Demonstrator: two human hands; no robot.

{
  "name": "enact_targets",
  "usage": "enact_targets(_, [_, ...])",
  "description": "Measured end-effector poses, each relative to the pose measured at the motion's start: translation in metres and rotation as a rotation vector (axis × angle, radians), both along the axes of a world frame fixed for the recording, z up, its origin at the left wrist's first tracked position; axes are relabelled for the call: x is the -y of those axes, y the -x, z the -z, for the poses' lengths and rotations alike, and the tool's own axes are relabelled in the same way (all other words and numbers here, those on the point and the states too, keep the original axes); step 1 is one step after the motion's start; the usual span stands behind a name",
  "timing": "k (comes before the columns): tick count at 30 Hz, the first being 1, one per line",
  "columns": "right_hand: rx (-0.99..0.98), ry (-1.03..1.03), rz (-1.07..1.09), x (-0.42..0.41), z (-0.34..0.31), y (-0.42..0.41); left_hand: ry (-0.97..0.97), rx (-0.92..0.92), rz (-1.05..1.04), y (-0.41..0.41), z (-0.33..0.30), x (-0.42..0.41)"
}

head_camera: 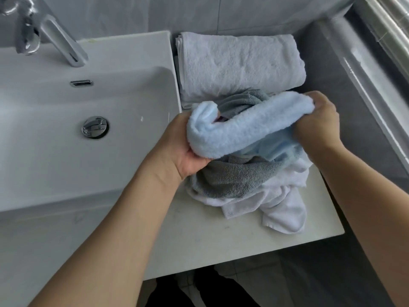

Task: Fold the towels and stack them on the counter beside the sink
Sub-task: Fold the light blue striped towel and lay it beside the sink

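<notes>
Beside the sink (88,103), both hands grip a blue towel (250,127) (unlabelled).

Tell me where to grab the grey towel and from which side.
Grip the grey towel at its exposed near-left fold, coming from the front edge of the counter. The rest is buried under the blue towel held by both hands, and it lies on the white towel.

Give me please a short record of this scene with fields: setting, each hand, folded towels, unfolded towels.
setting: counter to the right of the sink
left hand: grips blue towel, left end
right hand: grips the same towel, right end
folded: white towel at the back
unfolded: grey towel, white cloth beneath it
</notes>
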State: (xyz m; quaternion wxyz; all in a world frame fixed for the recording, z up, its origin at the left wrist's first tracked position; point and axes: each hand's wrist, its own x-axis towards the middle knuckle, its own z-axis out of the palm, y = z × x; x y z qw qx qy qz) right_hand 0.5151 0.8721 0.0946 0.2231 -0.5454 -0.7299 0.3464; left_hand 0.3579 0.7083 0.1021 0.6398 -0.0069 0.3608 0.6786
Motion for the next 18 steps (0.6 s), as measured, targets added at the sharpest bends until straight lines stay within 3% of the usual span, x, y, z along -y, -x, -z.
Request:
enact_targets(2, [-0.142,0.079,-0.022,0.002,-0.004,0.008,0.102,-0.188,0.136,0.002,0.004,0.004])
enact_targets(6, [-0.405,0.402,-0.162,0.017,-0.012,0.032,0.274,-0.737,0.371,-0.011,0.010,0.002])
enact_targets(8, [-0.453,0.451,-0.180,0.019,-0.013,0.040,0.348,-1.015,0.493,-0.014,0.011,-0.002])
enact_targets(9, [-0.444,0.415,-0.164,0.017,-0.012,0.041,0.367,-1.074,0.443,-0.012,0.010,-0.002])
enact_targets(11, [-0.304,0.211,-0.171,0.009,-0.005,0.037,0.367,-0.975,0.213,0.000,0.011,0.001])
enact_targets(13, [0.027,-0.044,-0.279,0.001,0.009,0.025,0.235,-0.602,-0.070,0.015,0.003,0.009])
enact_targets(15, [0.294,-0.141,-0.408,-0.003,0.028,0.015,0.127,-0.335,-0.282,0.025,0.001,0.019])
enact_targets(18, [0.429,-0.152,-0.465,-0.004,0.042,0.022,0.102,-0.318,-0.424,0.021,-0.002,0.033])
